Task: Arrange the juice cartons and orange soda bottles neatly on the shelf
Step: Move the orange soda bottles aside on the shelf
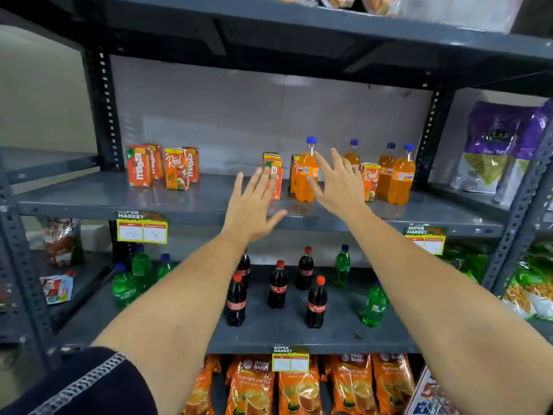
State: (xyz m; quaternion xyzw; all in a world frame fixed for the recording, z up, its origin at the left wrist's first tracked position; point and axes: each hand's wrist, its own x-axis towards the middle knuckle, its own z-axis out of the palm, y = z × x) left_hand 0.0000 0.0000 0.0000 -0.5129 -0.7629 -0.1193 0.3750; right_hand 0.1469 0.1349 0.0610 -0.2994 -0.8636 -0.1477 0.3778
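Note:
Orange juice cartons stand scattered on the grey middle shelf (pixel 89 202): a group of several at the left (pixel 139 166), one in the middle (pixel 274 175) and one at the right (pixel 370 181). An orange soda bottle (pixel 305 175) with a blue cap stands in the middle, and several more (pixel 401 175) stand at the right. My left hand (pixel 254 205) is spread open just in front of the middle carton. My right hand (pixel 338 181) is spread open right beside the middle bottle, holding nothing. Part of a further carton shows behind that bottle.
The shelf below holds cola bottles (pixel 276 286) and green soda bottles (pixel 374 304). Orange snack packs (pixel 299 384) fill the bottom level. Purple bags (pixel 502 145) stand in the bay to the right. Price tags (pixel 142 229) hang off the shelf edge. Grey uprights frame the bay.

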